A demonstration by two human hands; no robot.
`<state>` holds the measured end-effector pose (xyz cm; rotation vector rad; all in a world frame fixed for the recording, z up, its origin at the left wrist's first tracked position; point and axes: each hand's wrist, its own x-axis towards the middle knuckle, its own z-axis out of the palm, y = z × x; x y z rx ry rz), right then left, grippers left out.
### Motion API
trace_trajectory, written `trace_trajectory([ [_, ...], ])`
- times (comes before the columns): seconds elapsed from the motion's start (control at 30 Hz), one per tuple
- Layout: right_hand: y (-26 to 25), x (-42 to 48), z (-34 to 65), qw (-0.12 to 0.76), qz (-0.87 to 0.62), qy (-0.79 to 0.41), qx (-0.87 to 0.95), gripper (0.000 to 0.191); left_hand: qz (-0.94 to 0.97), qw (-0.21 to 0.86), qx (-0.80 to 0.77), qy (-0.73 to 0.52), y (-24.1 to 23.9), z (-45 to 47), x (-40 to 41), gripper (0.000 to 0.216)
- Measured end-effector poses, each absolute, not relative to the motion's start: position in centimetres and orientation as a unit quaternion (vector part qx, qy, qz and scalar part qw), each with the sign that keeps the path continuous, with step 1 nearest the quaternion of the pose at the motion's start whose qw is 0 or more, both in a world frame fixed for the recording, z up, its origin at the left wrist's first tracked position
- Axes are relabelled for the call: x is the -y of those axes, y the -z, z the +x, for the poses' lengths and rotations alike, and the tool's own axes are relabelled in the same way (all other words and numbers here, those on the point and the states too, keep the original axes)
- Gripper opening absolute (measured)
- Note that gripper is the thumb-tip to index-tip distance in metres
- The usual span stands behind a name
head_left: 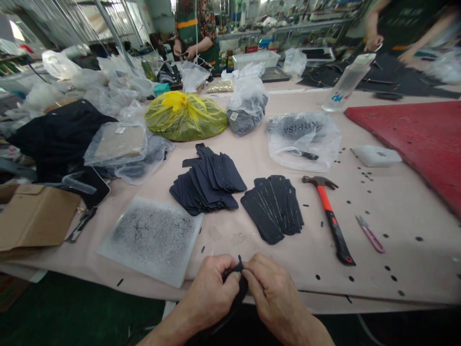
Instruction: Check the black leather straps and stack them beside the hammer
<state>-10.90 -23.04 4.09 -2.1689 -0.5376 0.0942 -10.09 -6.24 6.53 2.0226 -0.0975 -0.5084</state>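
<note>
At the table's front edge, my left hand (218, 286) and my right hand (270, 283) meet, fingers pinched on a small dark fabric piece (239, 288). Part of that piece is covered by the fingers, and its lower end blends into the dark area below. Just beyond the hands lies a fanned row of dark flat pieces (275, 206) with pale marks along their edges. To its left sits a larger heap of similar dark pieces (209, 182). A scratched translucent board (154, 235) rests left of my left hand.
A claw hammer (329, 216) and pink thread snips (370, 234) lie at right, among scattered black bits. Behind are a yellow bag (185, 117), a clear bag (304, 139) and a bottle (349, 81). A cardboard box (39, 216) stands left. Two people work across the table.
</note>
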Motion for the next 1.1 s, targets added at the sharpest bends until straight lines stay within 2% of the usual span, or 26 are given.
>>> trace_trajectory([
  [0.2,-2.8,22.2,-11.3,0.398,-0.887,0.003,0.234,0.026,0.882,0.432,0.070,0.174,-6.4,-10.5,6.2,0.021],
  [0.57,-2.1,21.3,-11.5,0.423,-0.889,0.080,0.157,0.025,0.890,0.415,0.071,0.175,-6.4,-10.2,6.6,0.022],
  [0.77,-1.7,21.6,-11.6,0.446,-0.888,0.034,0.108,0.023,0.869,0.448,0.052,0.204,-6.3,-9.9,7.1,0.021],
  [1.1,-3.2,23.1,-10.9,0.573,-0.813,-0.104,0.027,0.026,0.834,0.487,0.045,0.257,-6.3,-9.6,7.0,0.017],
])
